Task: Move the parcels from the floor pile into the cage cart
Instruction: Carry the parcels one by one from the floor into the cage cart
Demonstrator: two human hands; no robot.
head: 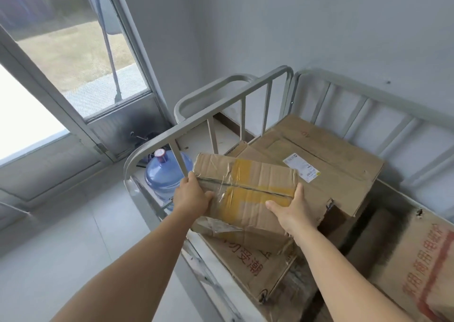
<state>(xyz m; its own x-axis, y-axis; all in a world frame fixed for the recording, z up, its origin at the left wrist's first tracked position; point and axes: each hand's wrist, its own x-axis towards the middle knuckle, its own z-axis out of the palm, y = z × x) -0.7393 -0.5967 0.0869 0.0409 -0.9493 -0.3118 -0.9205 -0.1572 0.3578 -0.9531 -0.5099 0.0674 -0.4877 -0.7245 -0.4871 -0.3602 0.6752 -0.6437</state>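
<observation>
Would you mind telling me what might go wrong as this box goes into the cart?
1. The box is held only at its two ends by the left hand and right hand; its loose, crinkled tape could make it slip.
2. The cartons already in the cart lie tilted and uneven, so the box may slide or tip once set down.
3. The left hand is close to the cart's rail and might knock it.

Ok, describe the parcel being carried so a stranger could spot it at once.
Find the grey cage cart against the wall. Above its near rail, both hands grip one cardboard parcel, left hand and right hand at opposite ends. Unlike the boxes below, it has yellow tape under crinkled clear tape.
</observation>
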